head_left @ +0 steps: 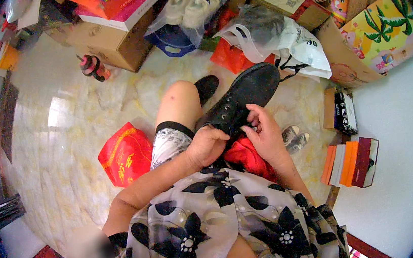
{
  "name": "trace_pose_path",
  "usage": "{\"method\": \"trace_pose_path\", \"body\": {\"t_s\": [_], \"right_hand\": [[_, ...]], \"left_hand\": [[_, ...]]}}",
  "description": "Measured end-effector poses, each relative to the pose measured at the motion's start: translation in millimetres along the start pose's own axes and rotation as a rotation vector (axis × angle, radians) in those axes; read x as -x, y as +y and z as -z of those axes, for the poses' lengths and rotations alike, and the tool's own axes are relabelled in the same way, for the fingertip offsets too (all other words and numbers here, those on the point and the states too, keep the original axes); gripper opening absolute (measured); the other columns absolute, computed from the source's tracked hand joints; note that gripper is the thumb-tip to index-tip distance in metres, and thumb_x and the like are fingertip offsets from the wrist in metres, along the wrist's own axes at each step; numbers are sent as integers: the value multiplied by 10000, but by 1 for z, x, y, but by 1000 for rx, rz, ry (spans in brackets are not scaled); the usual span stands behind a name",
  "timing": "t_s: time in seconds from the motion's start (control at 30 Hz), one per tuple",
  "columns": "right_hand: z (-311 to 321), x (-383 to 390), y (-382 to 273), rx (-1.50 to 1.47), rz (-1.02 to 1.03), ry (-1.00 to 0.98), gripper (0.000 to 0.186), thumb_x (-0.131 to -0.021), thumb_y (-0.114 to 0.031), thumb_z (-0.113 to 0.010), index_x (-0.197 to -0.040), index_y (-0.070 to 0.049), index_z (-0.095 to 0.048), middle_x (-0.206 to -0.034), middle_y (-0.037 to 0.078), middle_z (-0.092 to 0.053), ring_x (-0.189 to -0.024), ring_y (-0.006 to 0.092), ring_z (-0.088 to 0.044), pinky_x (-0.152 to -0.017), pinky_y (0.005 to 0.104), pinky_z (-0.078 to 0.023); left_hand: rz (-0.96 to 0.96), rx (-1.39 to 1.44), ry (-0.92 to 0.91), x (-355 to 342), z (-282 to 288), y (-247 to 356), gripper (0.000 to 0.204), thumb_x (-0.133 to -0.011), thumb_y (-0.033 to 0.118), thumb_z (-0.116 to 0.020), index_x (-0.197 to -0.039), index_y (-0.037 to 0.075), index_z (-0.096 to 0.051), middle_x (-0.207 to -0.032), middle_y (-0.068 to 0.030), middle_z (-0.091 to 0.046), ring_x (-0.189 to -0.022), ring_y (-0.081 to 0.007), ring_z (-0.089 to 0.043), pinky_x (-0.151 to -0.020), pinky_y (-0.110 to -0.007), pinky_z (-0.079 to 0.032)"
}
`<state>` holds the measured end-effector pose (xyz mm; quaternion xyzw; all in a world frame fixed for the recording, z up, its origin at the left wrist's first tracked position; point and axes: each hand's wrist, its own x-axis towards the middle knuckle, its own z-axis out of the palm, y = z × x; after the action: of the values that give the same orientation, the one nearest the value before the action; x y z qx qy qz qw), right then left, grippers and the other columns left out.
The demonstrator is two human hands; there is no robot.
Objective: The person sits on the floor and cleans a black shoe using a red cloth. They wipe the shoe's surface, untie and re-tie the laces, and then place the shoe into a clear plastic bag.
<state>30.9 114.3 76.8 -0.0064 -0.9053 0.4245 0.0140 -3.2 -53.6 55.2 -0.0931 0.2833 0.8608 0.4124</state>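
A black lace-up shoe [243, 94] with metal eyelets lies tilted in front of my lap, its toe pointing away to the upper right. My left hand [208, 146] is closed on the near left edge of its opening. On the opposite side, my right hand [263, 130] has thumb and fingers bent together at the shoe's collar; any lace between them is too small to make out. Whether a foot is inside the shoe is hidden. Under my right hand, red shiny material [248, 157] lies on my lap. Another black shoe [207, 89] shows beyond my left knee.
A red bag [127, 154] lies on the floor to the left. Beyond stand a pink-and-black bottle [92, 68], cardboard boxes [118, 45], shoes in a clear bag [185, 11] and a white plastic bag [304, 51]. Dark sneakers [295, 139] and upright boxes [350, 163] are at right.
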Motion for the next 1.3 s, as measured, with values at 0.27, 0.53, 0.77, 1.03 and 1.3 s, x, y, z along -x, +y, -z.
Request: {"method": "trace_pose_path", "body": {"t_s": [0.27, 0.53, 0.77, 1.03, 1.3], "right_hand": [[-10, -4, 5, -11, 49, -3, 383, -748, -26, -599, -1112, -57, -482, -852, 120, -538, -803, 269, -531, -710, 354, -447], [8, -15, 13, 11, 21, 35, 103, -786, -69, -524, -867, -8, -547, -740, 66, -514, -576, 149, -481, -515, 264, -404], [119, -27, 20, -1706, 105, -36, 145, -818, -77, -494, -943, -6, -508, -761, 17, -465, -588, 116, -410, -527, 212, -375], [39, -41, -38, -1026, -82, 464, 253, -825, -188, -568, -1031, -62, -490, -1074, 90, -527, -930, 204, -529, -780, 333, -455], [-19, -23, -23, 261, 297, -120, 142, -741, -129, -638, -791, -25, -555, -945, 122, -521, -920, 277, -499, -828, 333, -391]], "left_hand": [[3, 190, -5, -6, 11, -4, 62, -744, 62, -556, -769, 22, -597, -809, -78, -612, -761, -215, -568, -739, -321, -444], [9, -42, 50, 6, 6, 7, 101, -767, 17, -540, -844, -3, -602, -855, -106, -616, -798, -229, -587, -730, -338, -460], [-135, 45, 39, -6, 32, -12, 245, -745, -2, -516, -985, -11, -561, -963, -115, -613, -896, -241, -577, -824, -348, -447], [-150, 23, 24, -2, 33, -17, 239, -733, -20, -470, -956, 3, -555, -913, -88, -614, -834, -223, -586, -755, -339, -470], [-59, -218, 67, 6, 16, -15, 231, -789, 31, -495, -1019, 23, -511, -879, -60, -590, -745, -150, -580, -585, -265, -480]]}}
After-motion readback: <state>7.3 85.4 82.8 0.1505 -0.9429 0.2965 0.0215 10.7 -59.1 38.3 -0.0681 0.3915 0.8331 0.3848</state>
